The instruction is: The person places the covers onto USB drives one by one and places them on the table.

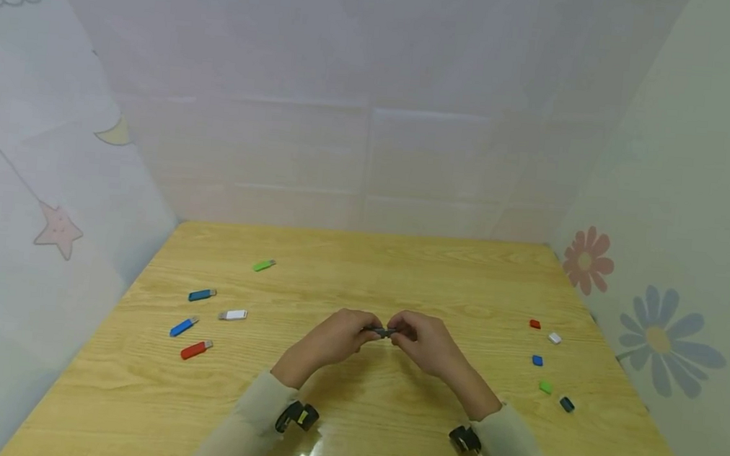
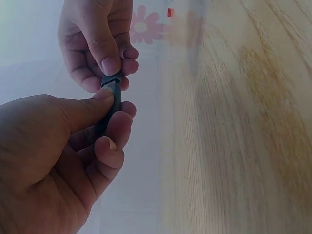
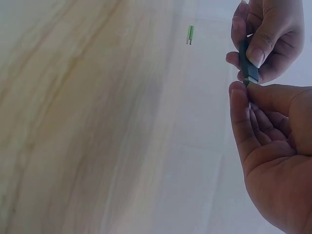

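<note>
Your L hand (image 1: 337, 334) pinched the dark USB stick (image 2: 110, 111) btwn thumb and curled fingers; your R hand (image 1: 425, 342), fingertips nearly together, pinched its dark cap (image 2: 112, 79) at the end facing your R hand. Whether cap and stick were fully joined could not be told, fingers covering most of both. Prob. risks: cap skewing or jamming, if worked off the stick's line; cap dropping to the table (image 1: 129, 396) below, since only fingertips gripped so small a pc. Farther out, the white stick (image 1: 233, 315) lay L of your L hand. Beyond your R hand's outer side lay loose caps (image 1: 537, 360), the dark-blue one nr the R sleeve (image 1: 518, 444), where a careless forearm sweep might scatter it.
</note>
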